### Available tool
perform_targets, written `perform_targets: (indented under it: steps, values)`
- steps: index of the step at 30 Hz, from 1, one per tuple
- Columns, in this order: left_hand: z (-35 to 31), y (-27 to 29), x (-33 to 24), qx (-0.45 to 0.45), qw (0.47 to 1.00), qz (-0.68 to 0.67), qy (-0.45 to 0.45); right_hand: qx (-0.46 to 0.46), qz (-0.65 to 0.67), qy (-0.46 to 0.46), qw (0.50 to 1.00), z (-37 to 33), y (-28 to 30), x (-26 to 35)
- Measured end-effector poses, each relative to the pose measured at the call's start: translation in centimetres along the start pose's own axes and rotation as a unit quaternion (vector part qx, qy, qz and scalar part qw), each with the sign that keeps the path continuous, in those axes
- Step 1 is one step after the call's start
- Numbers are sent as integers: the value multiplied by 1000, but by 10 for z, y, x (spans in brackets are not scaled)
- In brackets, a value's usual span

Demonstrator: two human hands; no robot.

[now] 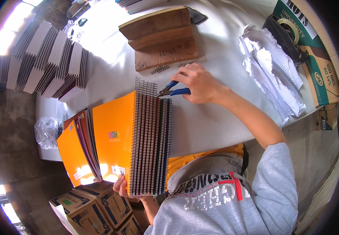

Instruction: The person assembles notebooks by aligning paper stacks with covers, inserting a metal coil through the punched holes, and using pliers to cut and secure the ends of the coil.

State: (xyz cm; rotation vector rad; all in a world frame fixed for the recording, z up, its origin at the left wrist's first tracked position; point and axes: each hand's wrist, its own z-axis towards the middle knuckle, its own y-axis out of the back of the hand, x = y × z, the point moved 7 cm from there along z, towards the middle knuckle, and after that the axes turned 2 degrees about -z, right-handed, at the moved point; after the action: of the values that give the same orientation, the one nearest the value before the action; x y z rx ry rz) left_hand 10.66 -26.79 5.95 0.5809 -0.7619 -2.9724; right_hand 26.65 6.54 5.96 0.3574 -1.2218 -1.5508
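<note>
Two bare hands, both occupied: in the right hand [198,84], a pair of blue-handled metal pliers [180,91], grasped with handles spread apart and tips right at the upper end of a thick bundle of orange-covered spiral notebooks [110,137]; in the left hand [120,187], the lower corner of the same bundle, gripped with the thumb side against the orange cover, remaining fingers largely hidden. Bundle tilted at the near edge of the table, spines side by side and facing up, with wire coils [145,85] jutting past the top edge on the left-hand rows and much shorter on the right-hand rows. Just left of that, a second, smaller group of spiral notebooks [75,154], orange in front, dark red and purple behind. Beyond the pliers, on the white-covered table [216,125], a brown wooden stepped block [165,51]; near its front edge, small dark coil-like scraps or marks, too small to tell which. Toward the right, a heap of crumpled white paper [271,66], then a black tape dispenser [283,39] beside a green-and-brown cardboard carton [318,74]. At far left, tall stacks of grey-edged spiral notebooks [40,58], and lower down a crumpled clear plastic bag [46,131]. Below table level, at lower left, several brown cardboard boxes [87,211] close together.
</note>
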Motion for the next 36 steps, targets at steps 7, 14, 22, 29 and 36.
perform_targets:
  steps: [7,14,22,29,36]
  values:
    - [3,-1,-4,-6,1000,9,-15,49,4,4,999,2,-9,3]
    - [2,-1,-3,-12,1000,-6,12,25,-10,35,999,1,-13,3]
    - [1,0,-1,-6,1000,-3,6,-15,42,-26,999,2,-5,0]
    - [2,-1,-4,-5,1000,-6,2,-28,45,-17,998,4,-6,3]
    - [2,-3,-6,8,1000,15,-14,55,37,-37,997,3,-21,3]
